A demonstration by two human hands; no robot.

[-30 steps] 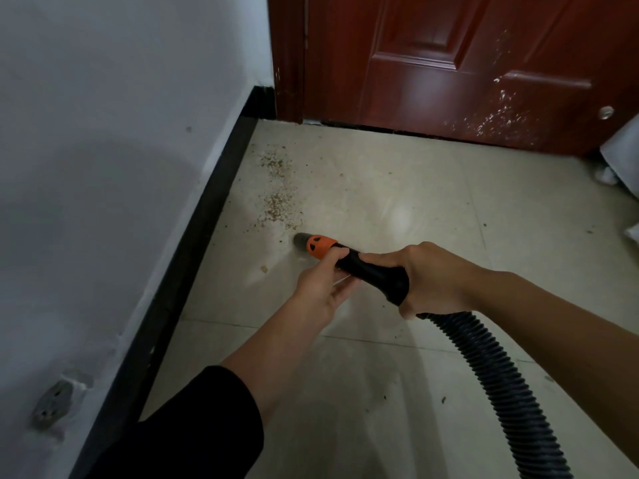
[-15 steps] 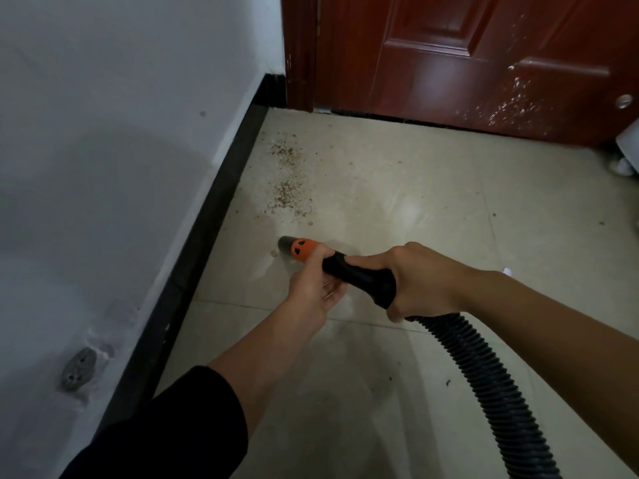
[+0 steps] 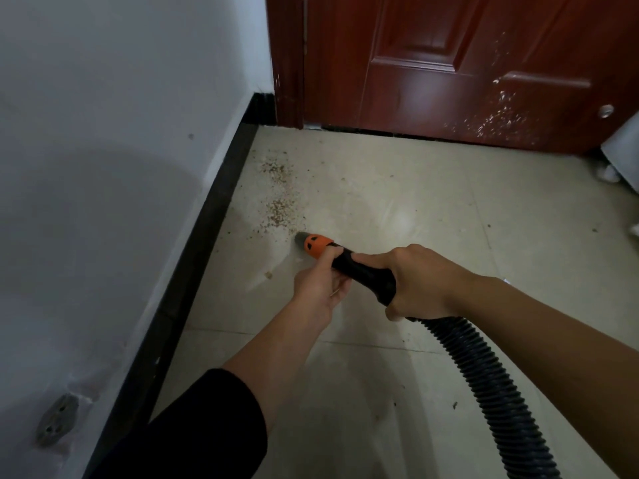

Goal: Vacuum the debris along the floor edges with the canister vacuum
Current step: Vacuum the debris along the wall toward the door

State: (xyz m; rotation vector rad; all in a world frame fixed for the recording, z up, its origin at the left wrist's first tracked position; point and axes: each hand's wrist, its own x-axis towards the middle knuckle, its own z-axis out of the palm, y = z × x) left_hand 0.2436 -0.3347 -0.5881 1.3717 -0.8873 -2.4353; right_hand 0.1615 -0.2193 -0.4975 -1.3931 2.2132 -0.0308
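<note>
Orange-tipped black plastic vacuum nozzle (image 3: 316,244) sits low over the beige tiled floor (image 3: 415,188), its mouth just short of the brown crumbly debris (image 3: 280,210) near the black skirting board (image 3: 207,236). My right hand (image 3: 420,283) wraps its black handle (image 3: 366,278) above the black ribbed hose (image 3: 484,382); my left hand (image 3: 320,288) curls round it behind the orange collar. I'd hold the mouth low and creep forward along the skirting. No writing is legible.

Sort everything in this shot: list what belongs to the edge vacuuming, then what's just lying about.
Job:
- orange-tipped black vacuum nozzle, gripped by left hand and right hand
- black ribbed hose
- brown crumb debris near the black baseboard

Just there:
- red-brown wooden door
- grey oval wall plate
- white object at the right edge
</note>
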